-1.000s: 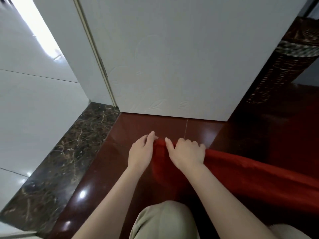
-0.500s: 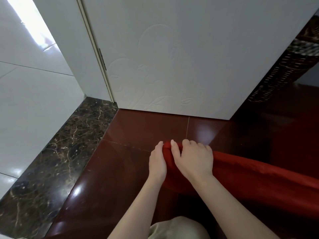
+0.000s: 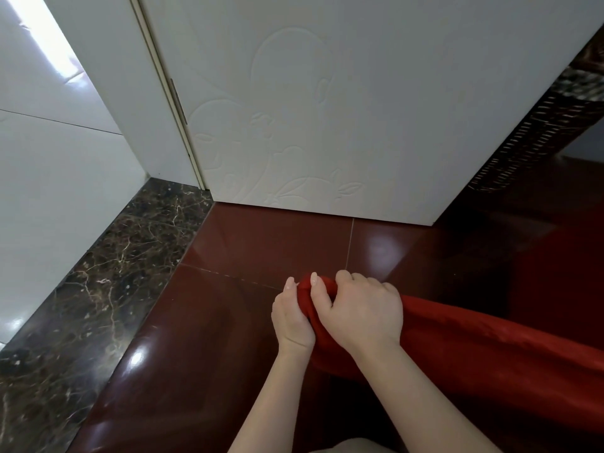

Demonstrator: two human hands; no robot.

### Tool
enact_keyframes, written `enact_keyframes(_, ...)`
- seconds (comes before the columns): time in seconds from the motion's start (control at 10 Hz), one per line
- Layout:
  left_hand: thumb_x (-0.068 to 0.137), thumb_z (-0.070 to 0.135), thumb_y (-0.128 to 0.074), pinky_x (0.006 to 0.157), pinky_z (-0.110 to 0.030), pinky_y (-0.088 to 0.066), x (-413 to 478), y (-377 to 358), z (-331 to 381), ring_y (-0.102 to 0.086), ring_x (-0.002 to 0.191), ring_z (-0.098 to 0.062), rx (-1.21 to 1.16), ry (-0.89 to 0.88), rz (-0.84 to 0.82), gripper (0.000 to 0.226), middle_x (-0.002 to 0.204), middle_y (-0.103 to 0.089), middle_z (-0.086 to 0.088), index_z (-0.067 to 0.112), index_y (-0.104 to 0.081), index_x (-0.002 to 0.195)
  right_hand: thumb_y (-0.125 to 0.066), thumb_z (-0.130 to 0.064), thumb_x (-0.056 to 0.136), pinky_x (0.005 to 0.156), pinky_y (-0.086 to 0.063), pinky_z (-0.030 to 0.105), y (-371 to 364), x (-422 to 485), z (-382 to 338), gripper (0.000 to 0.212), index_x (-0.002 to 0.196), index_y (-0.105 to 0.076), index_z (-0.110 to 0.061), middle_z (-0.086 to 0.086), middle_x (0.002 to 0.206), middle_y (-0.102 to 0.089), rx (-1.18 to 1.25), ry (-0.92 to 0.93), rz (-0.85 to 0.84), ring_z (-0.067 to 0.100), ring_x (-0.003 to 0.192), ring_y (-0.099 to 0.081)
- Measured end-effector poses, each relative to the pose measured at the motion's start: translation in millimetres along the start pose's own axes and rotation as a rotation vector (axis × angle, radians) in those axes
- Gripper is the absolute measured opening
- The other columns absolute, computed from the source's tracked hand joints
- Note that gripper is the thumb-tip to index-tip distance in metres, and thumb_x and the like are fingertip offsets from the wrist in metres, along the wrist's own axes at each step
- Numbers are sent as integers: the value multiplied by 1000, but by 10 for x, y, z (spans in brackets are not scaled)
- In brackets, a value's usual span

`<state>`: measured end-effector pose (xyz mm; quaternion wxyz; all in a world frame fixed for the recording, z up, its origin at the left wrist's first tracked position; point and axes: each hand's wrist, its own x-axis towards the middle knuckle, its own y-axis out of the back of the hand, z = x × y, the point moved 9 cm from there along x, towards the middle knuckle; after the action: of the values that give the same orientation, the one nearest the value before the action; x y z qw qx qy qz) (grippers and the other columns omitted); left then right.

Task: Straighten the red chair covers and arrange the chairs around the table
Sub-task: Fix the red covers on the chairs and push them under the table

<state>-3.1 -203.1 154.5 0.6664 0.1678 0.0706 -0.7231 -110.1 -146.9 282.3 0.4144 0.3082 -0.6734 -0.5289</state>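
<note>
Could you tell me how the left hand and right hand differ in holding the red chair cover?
The left hand sits beside the bunched end of the red chair cover, thumb up, fingers hidden; the right hand lies on top, knuckles showing, fingers curled over the fabric. The left hand is nearer the marble strip, the right hand nearer the trailing cloth. Both grip the same end.

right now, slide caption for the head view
Left hand and right hand grip the bunched red chair cover above the floor.
</note>
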Motion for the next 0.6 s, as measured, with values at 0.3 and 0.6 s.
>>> enact_keyframes(0.3, 77, 64, -30, 87, -45, -48, -282, -35, 288, -59, 79, -31, 88, -145, 11, 49, 78, -68, -7, 36, -70, 76, -32, -67, 86, 55, -36, 30, 204, -78, 178, 61, 52, -52, -21, -6, 50, -55, 76, 39, 25, 18, 49, -56)
enact_keyframes(0.6, 88, 49, -25, 67, -34, -42, -900, 26, 971, -54, 57, -2, -30, -199, 134, 49, 56, -61, 12, 30, -62, 61, -29, -72, 83, 58, -37, 30, 996, -141, 437, 63, 53, -52, -22, -6, 52, -56, 127, 17, 35, 19, 53, -58)
